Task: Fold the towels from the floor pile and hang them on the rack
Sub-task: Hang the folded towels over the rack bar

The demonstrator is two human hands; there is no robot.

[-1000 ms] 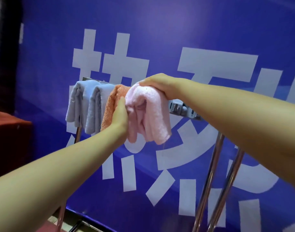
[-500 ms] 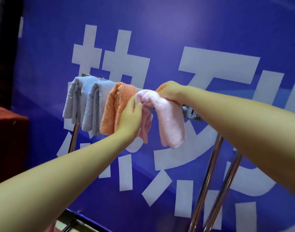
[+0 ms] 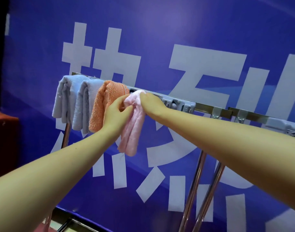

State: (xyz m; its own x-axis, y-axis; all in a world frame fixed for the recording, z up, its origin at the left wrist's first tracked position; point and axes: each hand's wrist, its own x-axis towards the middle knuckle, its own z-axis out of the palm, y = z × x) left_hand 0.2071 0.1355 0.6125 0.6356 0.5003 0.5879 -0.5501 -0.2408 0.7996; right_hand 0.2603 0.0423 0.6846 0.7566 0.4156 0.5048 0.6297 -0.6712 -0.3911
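Note:
A folded pink towel [image 3: 132,129] hangs over the top bar of a metal rack [image 3: 222,112]. My left hand [image 3: 115,114] pinches its front layer just below the bar. My right hand [image 3: 151,102] rests on the towel's top where it bends over the bar. To the left on the same bar hang an orange towel [image 3: 103,106] and two grey towels [image 3: 73,101], all folded and side by side. The floor pile is out of view.
Behind the rack stands a blue banner [image 3: 176,30] with large white characters. The rack's chrome legs [image 3: 198,190] slope down at right and one leg [image 3: 65,136] drops at left. A dark red object [image 3: 3,131] sits at far left.
The pink towel has settled onto the bar and now hangs long and narrow beside the orange towel. Both hands have shifted lower on it, the left moving from the orange towel's side to the pink one.

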